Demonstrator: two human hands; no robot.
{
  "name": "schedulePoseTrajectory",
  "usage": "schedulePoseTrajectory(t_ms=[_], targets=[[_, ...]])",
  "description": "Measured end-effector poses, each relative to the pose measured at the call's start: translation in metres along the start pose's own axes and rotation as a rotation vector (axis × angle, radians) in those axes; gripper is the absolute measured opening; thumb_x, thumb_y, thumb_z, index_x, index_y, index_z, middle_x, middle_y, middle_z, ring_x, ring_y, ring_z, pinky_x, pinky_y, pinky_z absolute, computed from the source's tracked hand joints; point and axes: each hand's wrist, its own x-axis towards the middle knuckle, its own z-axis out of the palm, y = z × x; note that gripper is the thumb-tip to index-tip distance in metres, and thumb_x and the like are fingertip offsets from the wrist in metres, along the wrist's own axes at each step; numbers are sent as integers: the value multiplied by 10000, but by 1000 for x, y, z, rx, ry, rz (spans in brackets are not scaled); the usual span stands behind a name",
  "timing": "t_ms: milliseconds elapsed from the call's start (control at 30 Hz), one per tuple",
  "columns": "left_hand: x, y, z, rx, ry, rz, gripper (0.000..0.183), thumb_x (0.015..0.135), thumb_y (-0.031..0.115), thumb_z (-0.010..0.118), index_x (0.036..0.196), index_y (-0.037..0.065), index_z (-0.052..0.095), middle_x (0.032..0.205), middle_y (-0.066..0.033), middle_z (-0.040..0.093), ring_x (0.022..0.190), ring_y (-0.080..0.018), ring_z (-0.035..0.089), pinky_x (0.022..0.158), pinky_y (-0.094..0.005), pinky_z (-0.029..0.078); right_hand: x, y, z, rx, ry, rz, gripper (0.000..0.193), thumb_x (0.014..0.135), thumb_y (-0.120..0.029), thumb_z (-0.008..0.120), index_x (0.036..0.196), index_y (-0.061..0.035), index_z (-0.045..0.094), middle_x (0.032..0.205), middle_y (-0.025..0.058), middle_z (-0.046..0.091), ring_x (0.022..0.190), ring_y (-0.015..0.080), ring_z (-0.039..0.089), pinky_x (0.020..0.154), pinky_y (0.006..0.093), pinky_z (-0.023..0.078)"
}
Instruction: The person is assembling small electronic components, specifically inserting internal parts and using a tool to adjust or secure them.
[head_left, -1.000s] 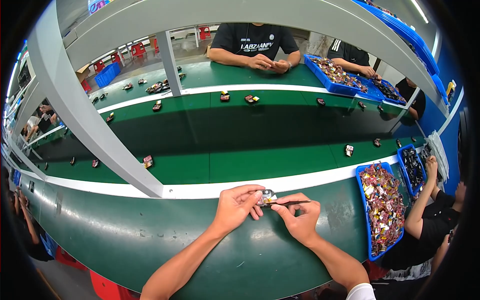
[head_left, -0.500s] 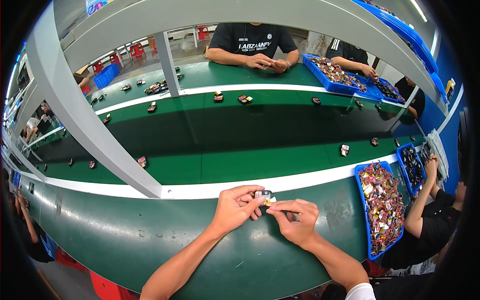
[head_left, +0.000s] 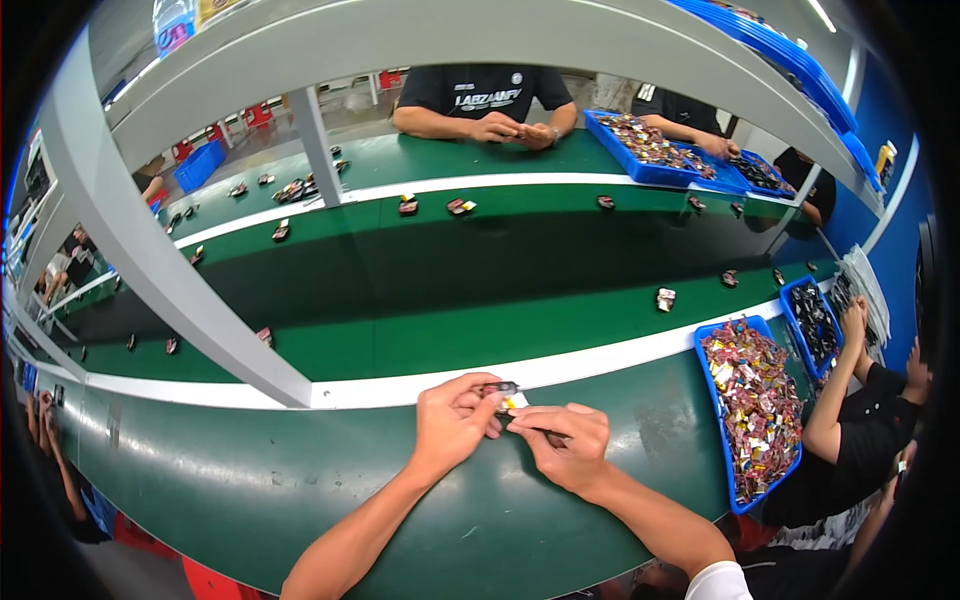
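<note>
My left hand [head_left: 452, 425] grips a small black electronic part [head_left: 503, 388] between thumb and fingers, above the green bench. A white and yellow label [head_left: 514, 401] shows on the part's side facing me. Closed in a pinch, my right hand [head_left: 572, 447] holds a thin dark tool [head_left: 548, 433] that looks like tweezers. The tip of this tool reaches toward the label's lower edge, and my fingers partly hide it. Whether the tip touches the part is too small to tell.
A blue tray [head_left: 728, 497] heaped with small parts stands at right, beside another blue tray [head_left: 788, 292] of black pieces. Beyond the white rail [head_left: 450, 383], a green belt [head_left: 520, 325] carries scattered parts. A grey post [head_left: 190, 290] rises at left. Co-workers sit opposite and at right.
The view has shifted slightly, moving the surroundings left in the picture. The part in my left hand has tilted, and the dark tool in my right hand shows more clearly.
</note>
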Motion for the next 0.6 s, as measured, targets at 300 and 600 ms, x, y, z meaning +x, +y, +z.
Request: schedulePoseTrajectory(t_ms=[300, 600], targets=[[25, 3, -20, -48, 318, 112, 222, 936, 11, 626, 1125, -107, 616, 882, -156, 681, 630, -189, 686, 529, -274, 582, 2, 4, 2, 39, 126, 27, 189, 698, 14, 841, 842, -60, 743, 865, 48, 773, 447, 72, 526, 471, 220, 393], [103, 20, -124, 593, 539, -10, 248, 894, 85, 705, 1040, -108, 652, 818, -167, 694, 616, -206, 698, 510, -306, 566, -6, 10, 3, 72, 139, 91, 157, 738, -61, 833, 862, -97, 743, 850, 15, 757, 451, 127, 538, 473, 254, 445]])
